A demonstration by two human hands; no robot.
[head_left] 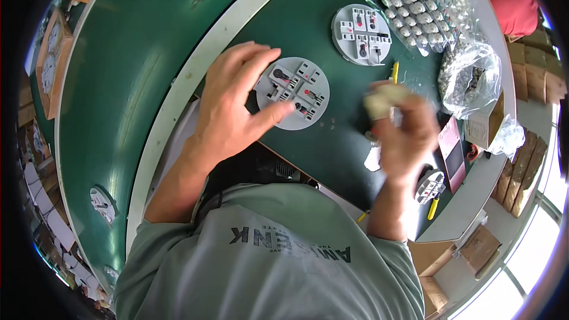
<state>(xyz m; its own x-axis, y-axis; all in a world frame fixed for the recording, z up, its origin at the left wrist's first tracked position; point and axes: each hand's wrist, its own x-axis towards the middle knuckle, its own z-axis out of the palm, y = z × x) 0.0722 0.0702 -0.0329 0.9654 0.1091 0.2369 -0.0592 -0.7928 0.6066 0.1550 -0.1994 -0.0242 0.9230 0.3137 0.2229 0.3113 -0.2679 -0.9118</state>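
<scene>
A round grey-white disc (322, 84) with small black and red fittings lies in front of me on the green table. My left hand (225, 103) reaches over its left side, fingers spread. The thumb tip overlaps the disc's face, and the index fingertip is by its far rim; whether they press on it I cannot tell. To the right, my right hand (409, 133) is smeared by motion, closed on a pale yellow thing (382, 100) whose kind the blur hides. A second similar disc (361, 34) lies farther off, beyond both hands.
Trays of silvery domed parts (409, 2) stand at the back right, beside a clear plastic bag (470, 77) of small parts. A yellow-handled tool (434, 208) and another disc (430, 186) lie near my right forearm. On the left runs a green belt-like surface (142, 41) with a pale rail (198, 53).
</scene>
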